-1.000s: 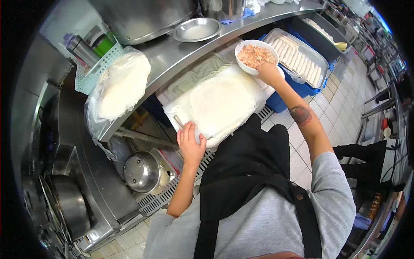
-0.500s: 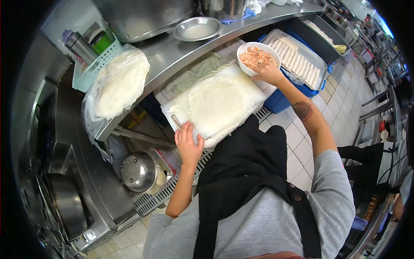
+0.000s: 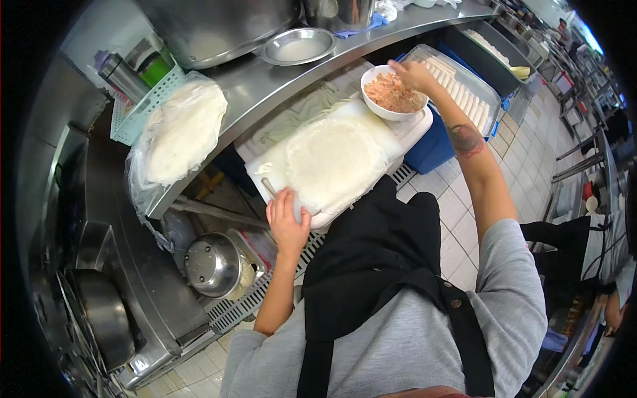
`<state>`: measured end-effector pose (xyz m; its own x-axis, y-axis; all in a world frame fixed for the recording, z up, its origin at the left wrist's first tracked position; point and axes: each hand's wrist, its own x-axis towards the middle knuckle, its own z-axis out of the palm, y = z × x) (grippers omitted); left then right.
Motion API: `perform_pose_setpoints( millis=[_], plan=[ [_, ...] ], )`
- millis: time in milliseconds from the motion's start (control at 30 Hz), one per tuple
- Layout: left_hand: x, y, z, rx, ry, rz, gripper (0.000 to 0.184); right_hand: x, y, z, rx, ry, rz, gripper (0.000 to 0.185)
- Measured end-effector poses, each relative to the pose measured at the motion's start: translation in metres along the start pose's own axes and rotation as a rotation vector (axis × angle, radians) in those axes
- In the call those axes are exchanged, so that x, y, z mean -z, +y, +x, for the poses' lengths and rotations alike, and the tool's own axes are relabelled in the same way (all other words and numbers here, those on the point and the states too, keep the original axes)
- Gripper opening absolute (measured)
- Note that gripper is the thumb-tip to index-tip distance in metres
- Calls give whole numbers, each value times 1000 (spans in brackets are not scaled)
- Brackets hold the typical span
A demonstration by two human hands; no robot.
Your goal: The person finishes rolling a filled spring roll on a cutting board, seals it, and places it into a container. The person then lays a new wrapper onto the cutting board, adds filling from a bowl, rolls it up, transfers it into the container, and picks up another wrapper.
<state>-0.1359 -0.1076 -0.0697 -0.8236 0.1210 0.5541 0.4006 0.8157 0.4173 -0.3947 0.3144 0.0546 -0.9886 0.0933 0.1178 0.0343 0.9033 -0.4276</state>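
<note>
A round, thin sheet of pale dough lies on a white board. My left hand rests at the board's near left corner, fingers stretched out and thumb apart. Beside its fingertips lies a slim greyish handle; its other end is hidden. A white bowl of chopped orange-pink filling stands at the board's far right corner. My right hand is at the bowl's far right rim, fingers curled together. What those fingers hold, if anything, is hard to see.
A tray of white rolls sits right of the bowl on a blue bin. Plastic-wrapped dough lies on the steel counter, near a metal dish. A metal bowl is low at left. Another person stands at right.
My right hand has moved from the bowl's near right side up to its far rim. The filling looks shifted toward the near right. My left hand has barely moved.
</note>
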Motion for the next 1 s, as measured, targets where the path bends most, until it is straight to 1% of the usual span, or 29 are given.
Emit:
perform_pose_setpoints(
  millis=[33, 133, 167, 267, 367, 467, 567, 667, 767, 867, 900, 933, 1000],
  plan=[
    [0, 0, 0, -4, 2, -1, 46, -11, 5, 1, 117, -34, -142, 59],
    [-1, 0, 0, -9, 4, 3, 46, -46, 21, -14, 320, -143, -564, 52],
    [-1, -1, -1, -9, 4, 6, 46, -56, 18, -16, 310, -57, -601, 45],
    [-2, 0, -1, -7, 8, 14, 46, -57, 16, -14, 250, -162, -619, 31],
    [-2, 0, -1, -12, 14, 13, 46, -53, 8, -15, 280, -114, -659, 21],
    [-4, -2, -2, -16, 24, -5, 46, -54, 3, -19, 277, -121, -724, 19],
    [-3, -2, -3, -18, 35, 5, 47, -46, 7, -17, 273, -131, -617, 20],
    [-4, -1, -1, -9, 36, 12, 46, -52, 36, 7, 397, -194, -565, 23],
    [-5, -1, -1, -7, 35, 10, 45, -18, -16, -22, 229, -424, -569, 37],
    [-6, 3, 0, 19, 37, 19, 44, -28, -18, -36, 298, -299, -521, 48],
    [-8, 4, 0, 25, 38, 23, 44, -40, -7, -36, 442, -131, -530, 46],
    [-10, 6, -1, 34, 43, 32, 44, -47, 3, -30, 424, -136, -551, 44],
    [-10, 7, -2, 52, 51, 45, 44, -49, -4, -33, 393, -146, -587, 40]
  ],
)
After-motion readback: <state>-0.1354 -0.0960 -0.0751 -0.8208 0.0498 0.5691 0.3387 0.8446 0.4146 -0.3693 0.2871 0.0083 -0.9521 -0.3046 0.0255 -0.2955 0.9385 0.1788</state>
